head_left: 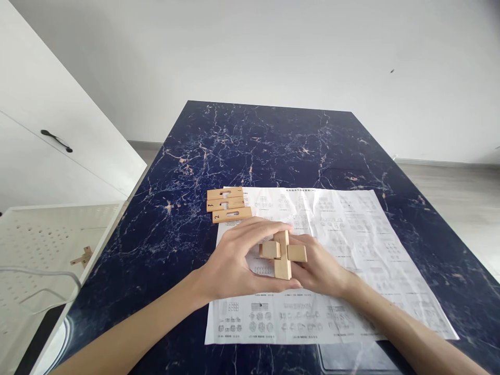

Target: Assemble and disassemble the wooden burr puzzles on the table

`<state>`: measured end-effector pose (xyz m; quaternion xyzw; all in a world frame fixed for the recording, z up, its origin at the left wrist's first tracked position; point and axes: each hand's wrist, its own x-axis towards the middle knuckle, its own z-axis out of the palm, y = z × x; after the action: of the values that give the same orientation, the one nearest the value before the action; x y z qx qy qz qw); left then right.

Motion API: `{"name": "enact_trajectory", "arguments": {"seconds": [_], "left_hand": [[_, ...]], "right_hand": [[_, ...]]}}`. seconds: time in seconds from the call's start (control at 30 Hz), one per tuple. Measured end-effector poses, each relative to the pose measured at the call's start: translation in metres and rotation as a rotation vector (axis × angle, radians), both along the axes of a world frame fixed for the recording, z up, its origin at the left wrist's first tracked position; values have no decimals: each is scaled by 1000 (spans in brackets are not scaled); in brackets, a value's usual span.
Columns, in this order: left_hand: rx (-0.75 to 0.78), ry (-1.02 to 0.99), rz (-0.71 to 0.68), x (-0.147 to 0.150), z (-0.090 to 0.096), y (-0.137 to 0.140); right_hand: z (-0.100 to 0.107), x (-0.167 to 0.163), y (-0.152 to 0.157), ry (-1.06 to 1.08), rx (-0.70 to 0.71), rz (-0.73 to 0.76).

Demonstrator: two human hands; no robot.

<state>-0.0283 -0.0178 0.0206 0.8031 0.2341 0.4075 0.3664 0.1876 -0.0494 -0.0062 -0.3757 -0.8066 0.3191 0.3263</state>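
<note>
A wooden interlocking puzzle (283,255), made of pale blocks crossing one another, is held up between my two hands above a printed sheet (351,245). My left hand (238,255) curves around it, fingers over the top and thumb along the bottom. Behind it, on the right side, my right hand (318,263) grips the same puzzle; some of its fingers are hidden by the blocks. Beyond my left hand, flat slotted wooden pieces (232,214) with handwritten numbers lie side by side, partly on the sheet's upper left corner.
The sheet shows rows of small diagrams and lies creased on a dark blue marbled table (250,140). Under its near edge sits a flat glossy object (355,359). To the left stand a white perforated surface (39,224) holding a small wooden cross (83,257), a cable (42,271), and a white cabinet (78,114).
</note>
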Motion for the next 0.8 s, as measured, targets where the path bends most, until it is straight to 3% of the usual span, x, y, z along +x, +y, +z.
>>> {"name": "enact_trajectory", "arguments": {"seconds": [0.27, 0.47, 0.63, 0.73, 0.8], "left_hand": [[-99, -17, 47, -3, 13, 3], [-80, -107, 33, -7, 16, 7], [-58, -137, 319, -13, 11, 16], [-33, -55, 516, -16, 6, 24], [21, 43, 555, -16, 2, 27]], "right_hand": [[4, -1, 1, -4, -84, 39], [7, -5, 0, -31, -159, 2], [4, -1, 2, 6, -197, -120], [4, 1, 3, 36, -275, -166], [4, 1, 4, 98, -331, -179]]}}
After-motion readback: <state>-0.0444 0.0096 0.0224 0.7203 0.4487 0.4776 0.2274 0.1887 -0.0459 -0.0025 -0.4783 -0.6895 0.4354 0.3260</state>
